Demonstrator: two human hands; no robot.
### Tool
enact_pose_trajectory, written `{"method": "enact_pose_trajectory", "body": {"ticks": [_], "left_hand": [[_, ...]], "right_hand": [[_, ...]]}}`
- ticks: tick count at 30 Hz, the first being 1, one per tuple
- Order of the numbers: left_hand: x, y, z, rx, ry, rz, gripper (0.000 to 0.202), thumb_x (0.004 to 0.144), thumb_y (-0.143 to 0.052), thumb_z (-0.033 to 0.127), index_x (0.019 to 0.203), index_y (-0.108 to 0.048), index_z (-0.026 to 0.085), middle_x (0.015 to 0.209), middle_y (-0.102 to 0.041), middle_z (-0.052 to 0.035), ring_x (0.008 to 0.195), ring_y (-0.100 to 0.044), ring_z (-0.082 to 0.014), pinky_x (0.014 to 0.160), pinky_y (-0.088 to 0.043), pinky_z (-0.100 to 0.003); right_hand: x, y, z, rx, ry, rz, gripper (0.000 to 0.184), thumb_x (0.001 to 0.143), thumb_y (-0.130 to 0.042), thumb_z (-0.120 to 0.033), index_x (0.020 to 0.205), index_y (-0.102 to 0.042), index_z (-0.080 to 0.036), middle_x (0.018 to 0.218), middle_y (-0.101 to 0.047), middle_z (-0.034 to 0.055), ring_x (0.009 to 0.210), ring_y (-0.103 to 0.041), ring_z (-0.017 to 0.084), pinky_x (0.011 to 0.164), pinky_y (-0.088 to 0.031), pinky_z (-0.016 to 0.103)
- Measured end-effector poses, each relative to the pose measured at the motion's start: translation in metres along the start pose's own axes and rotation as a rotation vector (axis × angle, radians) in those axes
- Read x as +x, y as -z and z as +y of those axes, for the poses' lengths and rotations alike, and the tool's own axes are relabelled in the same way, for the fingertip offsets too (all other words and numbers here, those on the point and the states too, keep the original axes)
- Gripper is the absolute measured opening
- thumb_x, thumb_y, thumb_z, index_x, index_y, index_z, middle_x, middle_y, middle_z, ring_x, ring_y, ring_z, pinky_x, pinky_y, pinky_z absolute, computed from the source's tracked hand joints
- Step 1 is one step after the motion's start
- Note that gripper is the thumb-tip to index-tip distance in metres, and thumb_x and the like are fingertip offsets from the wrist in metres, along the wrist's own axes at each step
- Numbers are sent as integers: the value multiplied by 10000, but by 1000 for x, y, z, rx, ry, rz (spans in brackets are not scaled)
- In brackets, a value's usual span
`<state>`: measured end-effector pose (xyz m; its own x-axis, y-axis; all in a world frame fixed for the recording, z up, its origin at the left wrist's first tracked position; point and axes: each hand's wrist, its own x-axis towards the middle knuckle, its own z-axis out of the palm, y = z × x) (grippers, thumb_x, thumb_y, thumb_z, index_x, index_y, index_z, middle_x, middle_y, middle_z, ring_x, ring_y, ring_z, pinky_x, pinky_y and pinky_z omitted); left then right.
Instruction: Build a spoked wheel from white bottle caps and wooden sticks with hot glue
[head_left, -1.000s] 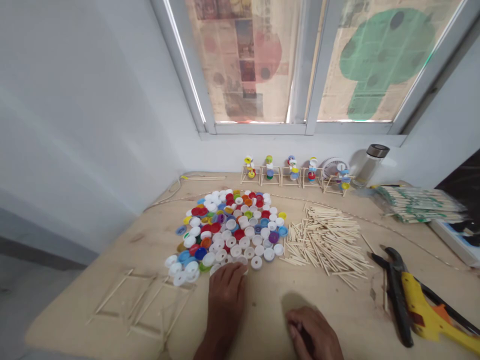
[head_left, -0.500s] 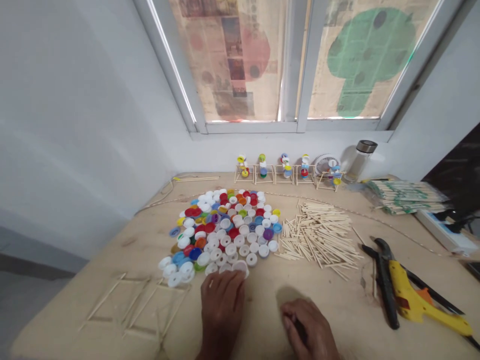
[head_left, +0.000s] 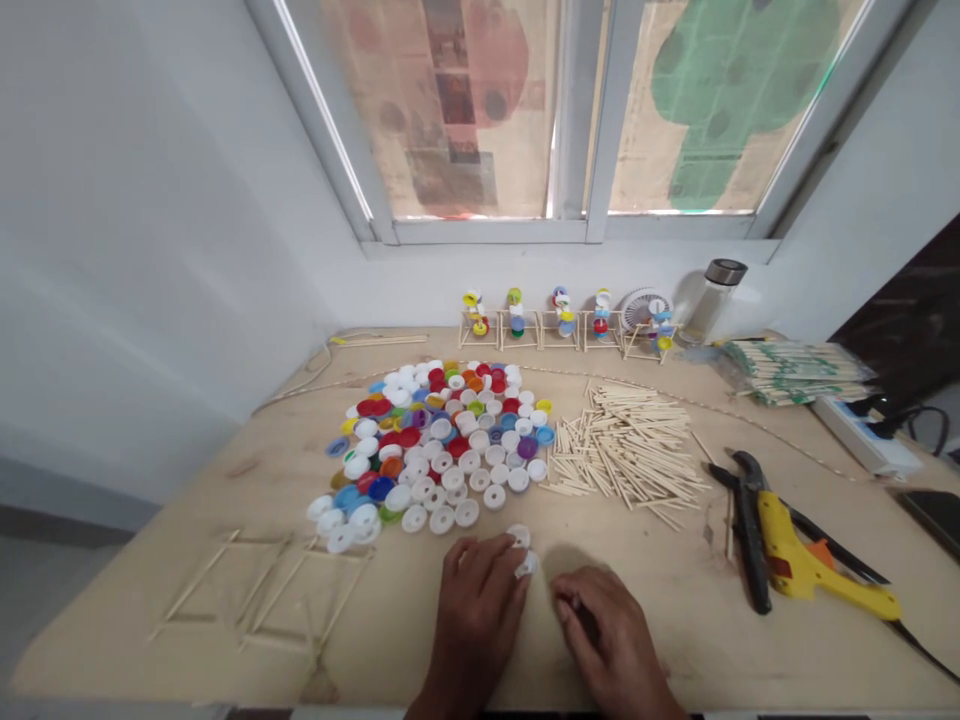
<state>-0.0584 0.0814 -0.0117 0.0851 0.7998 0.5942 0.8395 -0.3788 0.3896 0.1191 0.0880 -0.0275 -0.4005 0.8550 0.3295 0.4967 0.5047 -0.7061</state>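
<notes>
Caps at the left fingertips

Head view: two hands sit low on the wooden table [head_left: 225,480]. The left hand [head_left: 480,610] pinches two white caps [head_left: 521,552] at its fingertips, just in front of the heap of caps [head_left: 442,440]. Being round, they show no long axis, and which face is up cannot be told. The right hand [head_left: 607,640] lies curled beside them; whether it grips anything cannot be told. Five stick models [head_left: 559,318] line the back wall.

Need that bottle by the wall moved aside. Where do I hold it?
Probably round the clear body of the bottle, below its dark lid, coming from the front: it stands upright near the wall, with the fan close on its left.
</notes>
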Motion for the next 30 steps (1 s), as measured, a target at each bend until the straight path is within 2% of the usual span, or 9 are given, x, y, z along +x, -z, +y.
{"method": "enact_pose_trajectory", "body": {"ticks": [8,19,25,30], "left_hand": [[-5,1,-7,84,54,-38,196,863,-515,193,1043,-592,194,951,-697,-58,913,-621,-194,873,-416,-374],[-6,-4,-12,94,115,14,198,876,-463,194,1011,-607,199,901,-704,-52,866,-632,-197,815,-445,-359],[-6,-5,-11,112,85,-18,217,874,-457,181,1029,-607,192,927,-703,-63,886,-627,-203,817,-444,-364],[-4,-7,-11,131,19,-101,271,868,-442,150,1083,-601,191,1043,-700,-68,986,-610,-212,869,-432,-375]], "right_hand": [[-1,2,-1,10,-42,-23,135,879,-504,-156,952,-593,-227,819,-673,26,754,-625,179,709,-465,296],[2,4,-2,17,-52,-40,151,875,-505,-146,967,-595,-225,831,-675,29,766,-619,181,730,-454,311],[2,6,-5,15,-52,-30,147,870,-511,-145,958,-602,-220,833,-677,33,772,-616,184,731,-454,311],[2,5,-5,3,-46,-22,135,868,-516,-147,939,-609,-215,823,-680,30,752,-617,175,731,-452,303]]}}
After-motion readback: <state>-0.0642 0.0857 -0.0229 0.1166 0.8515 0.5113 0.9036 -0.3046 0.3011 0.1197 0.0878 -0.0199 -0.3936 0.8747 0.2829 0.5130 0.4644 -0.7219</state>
